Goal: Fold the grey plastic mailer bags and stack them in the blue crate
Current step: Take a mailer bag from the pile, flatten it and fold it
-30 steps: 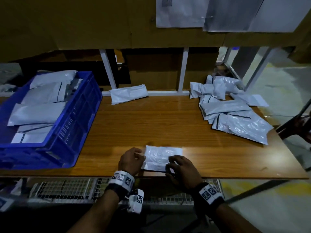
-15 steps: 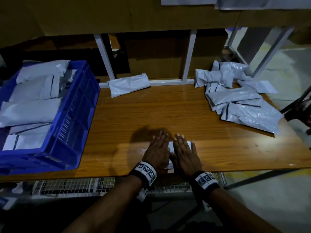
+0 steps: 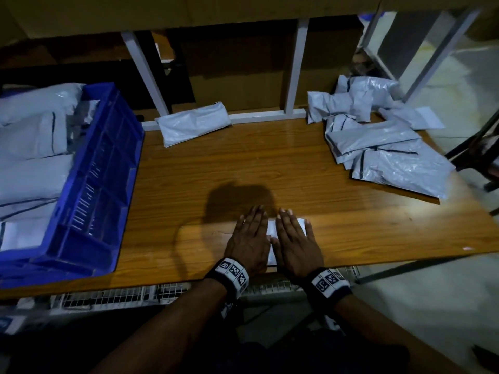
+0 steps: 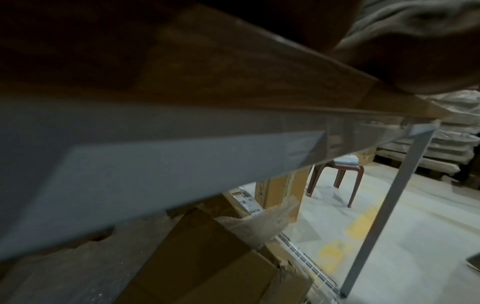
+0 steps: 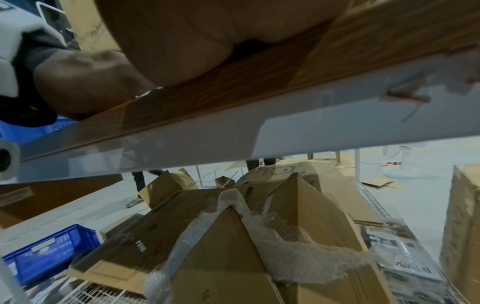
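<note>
Both hands flat, palms down, side by side at near edge of wooden table point(image 3: 270, 163). Left hand point(image 3: 249, 240) and right hand point(image 3: 294, 244) have fingers straight & close together, pressing on a folded grey mailer bag point(image 3: 272, 233); bag mostly hidden under them, only a strip between the hands and a corner by the right little finger show. No curl or pinch, just flat pressure.

Blue crate point(image 3: 108, 184) sits on table's left end, w/ folded bags point(image 3: 35, 174) stacked inside. Loose pile of unfolded mailers point(image 3: 378, 147) at far right of table. One more folded mailer point(image 3: 193, 122) at the back edge, against the white frame point(image 3: 295, 66).

Wrist views: cams sit below the table edge, show cardboard boxes point(image 5: 272, 236) w/ bubble wrap under the table; left cam dim, blurry.
</note>
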{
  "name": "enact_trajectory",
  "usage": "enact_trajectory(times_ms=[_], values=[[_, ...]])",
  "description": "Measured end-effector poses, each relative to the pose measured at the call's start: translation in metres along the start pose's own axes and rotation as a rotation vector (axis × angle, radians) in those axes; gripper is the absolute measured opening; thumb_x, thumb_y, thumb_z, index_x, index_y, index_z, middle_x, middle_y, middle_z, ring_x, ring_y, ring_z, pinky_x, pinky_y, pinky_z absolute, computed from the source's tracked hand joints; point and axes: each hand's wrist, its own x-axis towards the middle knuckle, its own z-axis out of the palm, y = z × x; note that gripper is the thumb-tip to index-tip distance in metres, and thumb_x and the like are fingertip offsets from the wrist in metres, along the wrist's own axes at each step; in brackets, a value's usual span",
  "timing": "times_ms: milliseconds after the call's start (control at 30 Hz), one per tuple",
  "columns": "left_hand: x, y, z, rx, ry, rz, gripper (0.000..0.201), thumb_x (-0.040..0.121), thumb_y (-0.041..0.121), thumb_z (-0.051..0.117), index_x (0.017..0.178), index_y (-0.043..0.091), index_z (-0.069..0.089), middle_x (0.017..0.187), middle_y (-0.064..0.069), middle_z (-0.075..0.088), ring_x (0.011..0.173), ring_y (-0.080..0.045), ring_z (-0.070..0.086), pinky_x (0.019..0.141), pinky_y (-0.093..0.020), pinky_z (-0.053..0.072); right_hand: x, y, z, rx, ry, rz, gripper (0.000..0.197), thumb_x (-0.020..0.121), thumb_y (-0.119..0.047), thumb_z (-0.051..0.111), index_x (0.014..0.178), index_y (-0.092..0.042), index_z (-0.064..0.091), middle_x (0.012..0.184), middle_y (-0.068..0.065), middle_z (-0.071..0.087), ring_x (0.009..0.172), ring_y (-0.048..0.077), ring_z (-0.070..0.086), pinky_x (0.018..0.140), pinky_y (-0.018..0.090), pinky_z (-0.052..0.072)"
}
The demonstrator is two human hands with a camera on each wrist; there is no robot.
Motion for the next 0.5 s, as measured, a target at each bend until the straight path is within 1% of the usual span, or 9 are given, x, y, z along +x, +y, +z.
enact_trajectory(times_ms=[67,200,400,500], values=[[-0.0005,0.0014,-0.0013,-0.001,0.002,-0.002,0.068,0.107,0.037,0.024,0.162,0.005,0.002,0.17,-0.013,-0.01,0.157,-0.025,-0.013,0.127,-0.047,-0.002,-0.0003,0.0007,0.0014,0.001,0.01,0.0,0.068,0.108,-0.05,0.005,0.164,-0.012,0.01,0.171,0.005,0.001,0.158,0.017,-0.006,0.127,0.051,-0.004],[-0.0003,0.0028,-0.002,0.005,0.006,-0.02,0.068,0.106,0.037,0.025,0.162,0.004,0.004,0.17,-0.013,-0.009,0.157,-0.025,-0.012,0.127,-0.045,-0.003,0.0,0.0009,0.0024,0.004,-0.002,0.001,0.073,0.105,-0.051,-0.004,0.164,-0.011,0.011,0.171,0.007,0.002,0.159,0.02,-0.004,0.126,0.056,0.003],[0.0003,0.0023,-0.0006,0.003,-0.007,-0.025,0.071,0.105,0.038,0.025,0.162,0.005,0.0,0.17,-0.013,-0.012,0.157,-0.024,-0.013,0.127,-0.043,-0.005,-0.0001,0.0013,0.0036,-0.001,-0.001,0.011,0.074,0.105,-0.053,-0.006,0.164,-0.01,0.011,0.172,0.007,0.002,0.159,0.024,-0.006,0.125,0.059,0.009],[0.001,0.0023,0.0012,0.001,-0.01,-0.032,0.07,0.105,0.039,0.023,0.162,0.006,0.0,0.17,-0.012,-0.012,0.157,-0.023,-0.013,0.127,-0.044,-0.004,0.0002,0.0001,0.0035,0.001,0.002,0.023,0.074,0.105,-0.053,-0.004,0.164,-0.011,0.01,0.172,0.007,0.0,0.158,0.023,-0.008,0.124,0.061,0.008]])
